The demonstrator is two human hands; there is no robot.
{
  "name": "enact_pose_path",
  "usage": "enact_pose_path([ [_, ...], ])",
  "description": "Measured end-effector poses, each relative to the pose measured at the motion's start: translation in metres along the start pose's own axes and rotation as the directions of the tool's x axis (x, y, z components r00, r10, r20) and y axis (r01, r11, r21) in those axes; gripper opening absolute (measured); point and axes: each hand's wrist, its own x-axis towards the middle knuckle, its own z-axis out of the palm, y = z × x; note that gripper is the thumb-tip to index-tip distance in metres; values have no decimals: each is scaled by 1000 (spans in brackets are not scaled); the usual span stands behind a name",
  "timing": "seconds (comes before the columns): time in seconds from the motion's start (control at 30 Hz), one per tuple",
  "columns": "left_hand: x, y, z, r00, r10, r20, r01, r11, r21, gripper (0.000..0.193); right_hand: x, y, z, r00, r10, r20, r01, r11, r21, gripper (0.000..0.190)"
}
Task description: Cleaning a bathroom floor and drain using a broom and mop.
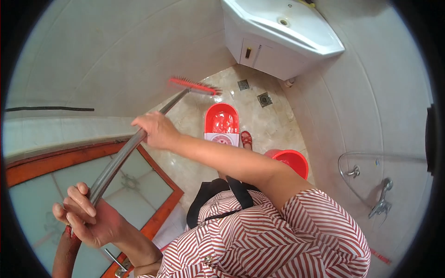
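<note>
A long-handled brush with a red head (pixel 198 86) is raised across the view, its bristles at the foot of the tiled wall. Its metal pole (pixel 118 161) runs down to the lower left, ending in a brown grip. My right hand (pixel 158 130) is closed around the pole's middle. Lower down, my left hand (pixel 92 219) holds the pole near the grip, some fingers partly lifted. Below the brush head, a red plastic mop bucket (pixel 222 118) with a pale pink-patterned part stands on the wet floor.
A round red bucket (pixel 300 163) stands right of my foot in a red slipper (pixel 246 139). A white washbasin cabinet (pixel 271 59) fills the far corner, with floor drains (pixel 265 99) before it. An orange-framed glass door (pixel 163 201) is at left, a shower tap (pixel 381 206) at right.
</note>
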Motion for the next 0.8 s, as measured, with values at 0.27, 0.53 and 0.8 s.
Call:
enact_pose_path([
  [0.27, -22, 4, 6, 917, -9, -399, 97, 975, 200, 41, -43, 143, -66, 992, 59, 116, -37, 983, -177, 24],
  [0.53, -34, -47, 5, 722, -232, -651, 230, 969, -90, 28, -90, 237, -99, 943, 264, 201, -196, 932, -306, 10],
  [0.8, -59, -122, 30, 602, -410, -685, 471, 875, -110, 19, -157, 246, -97, 767, 517, 379, -299, 811, -503, 8],
])
